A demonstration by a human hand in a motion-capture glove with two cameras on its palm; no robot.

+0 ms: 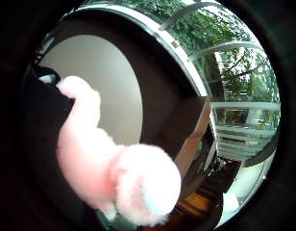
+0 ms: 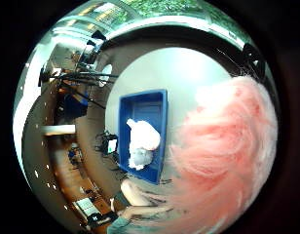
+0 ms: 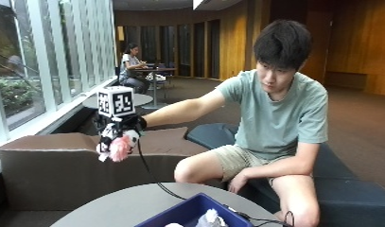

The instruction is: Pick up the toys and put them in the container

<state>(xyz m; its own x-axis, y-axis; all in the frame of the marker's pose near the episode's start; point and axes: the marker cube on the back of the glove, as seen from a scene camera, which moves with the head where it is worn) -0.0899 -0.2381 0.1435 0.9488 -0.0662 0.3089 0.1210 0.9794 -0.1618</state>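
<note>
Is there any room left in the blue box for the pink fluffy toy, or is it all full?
There is room. The blue container holds a white toy at the end nearer the person; the end beyond it is bare. Bare table also lies past that end and alongside the container. The gloved right hand holds the pink toy up in the air.

Public lounge or campus lobby: tall windows (image 3: pixel 47 56) along frame left, wood-panelled walls (image 3: pixel 349 42) upper right, brown sofa (image 3: pixel 60 165) lower left, café tables (image 3: pixel 155 71) at back, round bench (image 3: pixel 116 205) at bottom.
</note>
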